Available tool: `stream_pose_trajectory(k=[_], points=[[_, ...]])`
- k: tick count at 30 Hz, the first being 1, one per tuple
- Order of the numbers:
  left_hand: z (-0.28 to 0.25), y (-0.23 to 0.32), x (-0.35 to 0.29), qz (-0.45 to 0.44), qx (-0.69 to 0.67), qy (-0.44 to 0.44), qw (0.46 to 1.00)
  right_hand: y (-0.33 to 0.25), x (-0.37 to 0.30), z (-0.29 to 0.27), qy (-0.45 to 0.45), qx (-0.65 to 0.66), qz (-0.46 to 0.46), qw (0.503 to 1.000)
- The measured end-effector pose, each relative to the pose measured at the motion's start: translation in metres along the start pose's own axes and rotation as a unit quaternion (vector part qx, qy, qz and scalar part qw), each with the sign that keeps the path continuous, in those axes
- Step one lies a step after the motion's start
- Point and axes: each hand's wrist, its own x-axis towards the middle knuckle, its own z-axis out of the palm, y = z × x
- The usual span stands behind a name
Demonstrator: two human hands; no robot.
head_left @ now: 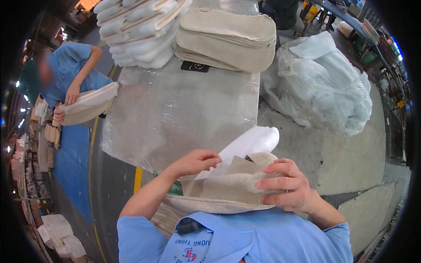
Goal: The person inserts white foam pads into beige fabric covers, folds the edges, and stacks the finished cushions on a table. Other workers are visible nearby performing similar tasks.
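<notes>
A beige woven fabric cover [232, 182] is held up against my chest, with a white soft pad [250, 142] sticking out beyond its far edge. My right hand [287, 184] grips the cover's right end, its fingers apart on top of the fabric and the thumb hidden. Beside the pad's left edge is my left hand [197, 163], its fingers curled together. Whatever those fingers pinch, if anything, is hidden. Under the cover, part of a stack of beige pieces [171, 221] shows near my body.
A plastic-wrapped table [184, 114] lies ahead, carrying folded white pads [140, 35], stacked beige covers [226, 39] and a small black item [194, 66]. At right is a clear bag of white material [324, 83]. A co-worker [81, 65] at left handles a similar piece [90, 103].
</notes>
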Motion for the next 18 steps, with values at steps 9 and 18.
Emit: stream_pose_trajectory(k=[9, 18], points=[[0.016, 0.036, 0.023, 0.122, -0.076, 0.003, 0.990, -0.004, -0.009, 0.004, 0.021, -0.010, 0.017, 1.000], [-0.003, 0.088, 0.010, 0.021, -0.015, -0.073, 0.997, -0.001, -0.008, 0.012, 0.050, -0.031, 0.001, 0.998]])
